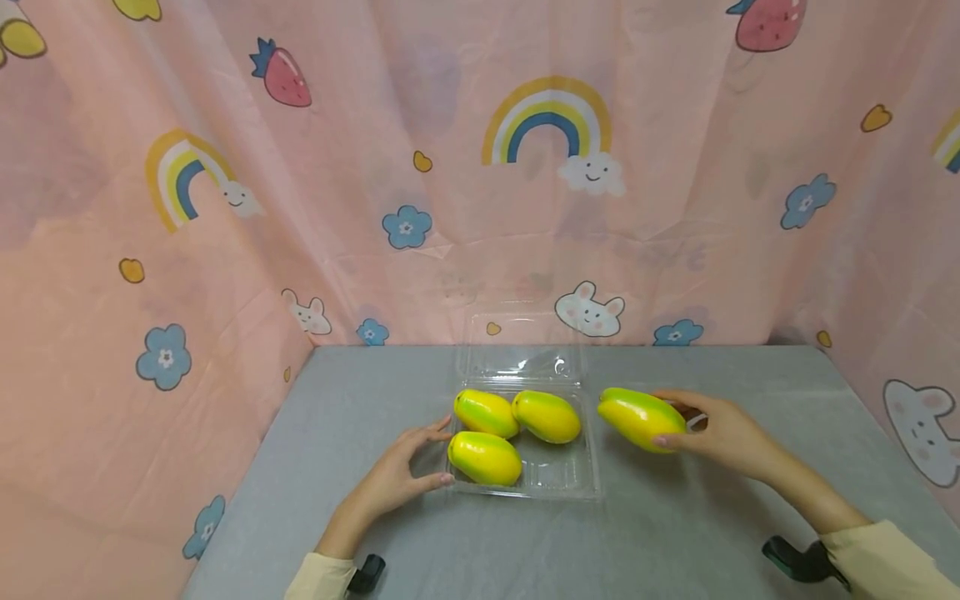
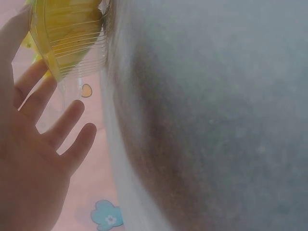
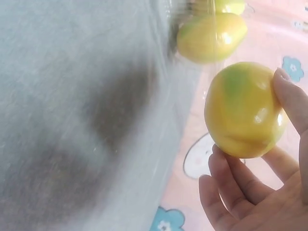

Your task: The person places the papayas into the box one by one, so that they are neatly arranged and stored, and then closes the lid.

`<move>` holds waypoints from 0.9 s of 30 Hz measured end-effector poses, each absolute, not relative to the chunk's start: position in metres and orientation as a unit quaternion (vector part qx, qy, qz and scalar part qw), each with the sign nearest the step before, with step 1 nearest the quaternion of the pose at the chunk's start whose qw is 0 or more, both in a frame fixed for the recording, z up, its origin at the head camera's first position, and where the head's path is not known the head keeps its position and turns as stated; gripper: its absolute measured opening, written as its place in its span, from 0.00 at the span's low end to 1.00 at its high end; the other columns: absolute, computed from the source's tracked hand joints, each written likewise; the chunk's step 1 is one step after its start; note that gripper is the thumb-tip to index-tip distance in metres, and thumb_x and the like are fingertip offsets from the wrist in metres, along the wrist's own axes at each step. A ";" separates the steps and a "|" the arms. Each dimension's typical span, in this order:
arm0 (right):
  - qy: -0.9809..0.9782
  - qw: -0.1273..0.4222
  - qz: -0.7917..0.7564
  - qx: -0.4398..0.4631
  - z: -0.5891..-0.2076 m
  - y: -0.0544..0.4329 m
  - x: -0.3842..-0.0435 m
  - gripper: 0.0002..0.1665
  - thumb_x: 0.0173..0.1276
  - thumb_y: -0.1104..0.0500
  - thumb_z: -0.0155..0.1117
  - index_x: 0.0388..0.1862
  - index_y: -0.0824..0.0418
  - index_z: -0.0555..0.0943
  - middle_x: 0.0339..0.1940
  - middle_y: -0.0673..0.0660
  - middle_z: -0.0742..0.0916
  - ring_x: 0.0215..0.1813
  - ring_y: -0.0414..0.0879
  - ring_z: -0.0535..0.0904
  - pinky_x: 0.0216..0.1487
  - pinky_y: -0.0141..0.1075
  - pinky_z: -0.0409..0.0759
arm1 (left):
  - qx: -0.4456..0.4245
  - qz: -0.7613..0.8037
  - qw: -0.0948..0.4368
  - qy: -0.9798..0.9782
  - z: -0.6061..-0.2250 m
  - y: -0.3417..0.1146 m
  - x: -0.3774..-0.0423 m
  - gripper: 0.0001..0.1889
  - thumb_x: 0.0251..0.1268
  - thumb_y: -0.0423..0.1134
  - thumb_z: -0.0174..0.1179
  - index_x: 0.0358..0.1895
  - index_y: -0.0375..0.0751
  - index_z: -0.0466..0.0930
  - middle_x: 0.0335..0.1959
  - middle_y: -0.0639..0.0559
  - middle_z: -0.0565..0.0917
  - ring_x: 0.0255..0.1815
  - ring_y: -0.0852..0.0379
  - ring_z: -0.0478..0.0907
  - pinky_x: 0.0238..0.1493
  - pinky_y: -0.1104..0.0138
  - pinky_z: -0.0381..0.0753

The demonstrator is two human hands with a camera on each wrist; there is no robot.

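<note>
My right hand [image 1: 723, 433] holds a glossy yellow-green mango [image 1: 641, 418] between thumb and fingers, above the table to the right of a clear plastic box [image 1: 558, 482]. The right wrist view shows this mango [image 3: 243, 110] end-on, the thumb on one side and fingertips under the other. Three similar mangoes lie in the box: one at back left [image 1: 486, 413], one at back right [image 1: 547, 417], one at front left [image 1: 484, 458]. My left hand [image 1: 396, 471] rests at the box's left side, fingers spread, with thumb and fingertips against its wall [image 2: 53, 53].
The box's transparent lid [image 1: 521, 350] stands open at the back, leaning toward the pink patterned curtain [image 1: 450, 192]. A grey cloth-like surface covers the table [image 1: 525, 550]. Black straps sit on the left wrist [image 1: 366, 575] and right wrist [image 1: 802, 560].
</note>
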State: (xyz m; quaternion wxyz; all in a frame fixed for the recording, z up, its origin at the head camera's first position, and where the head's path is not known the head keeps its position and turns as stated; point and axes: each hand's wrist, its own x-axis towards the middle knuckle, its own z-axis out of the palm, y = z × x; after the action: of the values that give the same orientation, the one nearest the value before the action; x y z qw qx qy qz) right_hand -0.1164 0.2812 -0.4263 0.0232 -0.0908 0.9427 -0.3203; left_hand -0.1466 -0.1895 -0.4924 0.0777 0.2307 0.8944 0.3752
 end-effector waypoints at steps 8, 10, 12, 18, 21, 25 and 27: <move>0.941 0.014 -0.321 -0.106 -0.423 0.262 -0.122 0.43 0.56 0.38 0.74 0.65 0.59 0.77 0.51 0.56 0.88 0.48 0.47 0.80 0.45 0.36 0.83 | 0.229 0.374 0.079 0.895 -0.489 -0.188 -0.147 0.35 0.53 0.57 0.72 0.66 0.55 0.74 0.78 0.62 0.63 0.77 0.47 0.61 0.75 0.40 0.60; 0.940 0.008 -0.323 -0.111 -0.423 0.258 -0.124 0.42 0.55 0.38 0.75 0.65 0.58 0.77 0.51 0.55 0.88 0.48 0.46 0.81 0.45 0.36 0.83 | 0.229 0.372 0.079 0.896 -0.489 -0.188 -0.147 0.35 0.53 0.57 0.72 0.66 0.56 0.74 0.78 0.62 0.63 0.77 0.48 0.61 0.75 0.40 0.60; 0.938 0.005 -0.326 -0.117 -0.423 0.254 -0.125 0.41 0.55 0.38 0.75 0.64 0.56 0.78 0.52 0.54 0.88 0.48 0.46 0.81 0.45 0.36 0.83 | 0.230 0.371 0.078 0.896 -0.489 -0.188 -0.147 0.35 0.53 0.56 0.72 0.66 0.55 0.74 0.78 0.62 0.63 0.77 0.48 0.61 0.75 0.40 0.61; 0.934 0.008 -0.332 -0.135 -0.424 0.245 -0.126 0.41 0.54 0.37 0.75 0.64 0.54 0.78 0.54 0.52 0.88 0.48 0.44 0.80 0.45 0.36 0.83 | 0.230 0.368 0.075 0.898 -0.490 -0.188 -0.147 0.35 0.53 0.56 0.72 0.66 0.57 0.74 0.78 0.63 0.63 0.77 0.48 0.62 0.75 0.40 0.62; 0.933 0.008 -0.335 -0.135 -0.425 0.242 -0.127 0.41 0.54 0.38 0.75 0.63 0.55 0.78 0.54 0.52 0.88 0.49 0.44 0.81 0.46 0.37 0.83 | 0.230 0.368 0.076 0.898 -0.490 -0.189 -0.147 0.35 0.53 0.58 0.71 0.66 0.58 0.74 0.78 0.63 0.63 0.76 0.49 0.62 0.75 0.40 0.62; 0.932 0.008 -0.335 -0.137 -0.426 0.237 -0.127 0.41 0.54 0.37 0.75 0.63 0.54 0.79 0.53 0.52 0.88 0.48 0.44 0.81 0.47 0.38 0.84 | 0.232 0.372 0.078 0.895 -0.490 -0.189 -0.146 0.35 0.53 0.59 0.71 0.66 0.57 0.74 0.78 0.62 0.63 0.76 0.48 0.63 0.74 0.40 0.62; 0.932 0.006 -0.335 -0.141 -0.427 0.235 -0.128 0.41 0.53 0.37 0.76 0.63 0.54 0.79 0.53 0.51 0.88 0.48 0.44 0.81 0.46 0.38 0.83 | 0.232 0.370 0.079 0.896 -0.490 -0.189 -0.146 0.36 0.53 0.60 0.71 0.66 0.57 0.73 0.78 0.62 0.63 0.76 0.48 0.63 0.75 0.40 0.62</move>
State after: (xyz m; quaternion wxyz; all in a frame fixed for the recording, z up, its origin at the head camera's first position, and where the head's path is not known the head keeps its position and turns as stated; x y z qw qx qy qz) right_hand -0.1278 0.2349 -0.4265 0.0058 -0.1407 0.9316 -0.3351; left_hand -0.1464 -0.1890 -0.4900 0.0789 0.2324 0.8962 0.3697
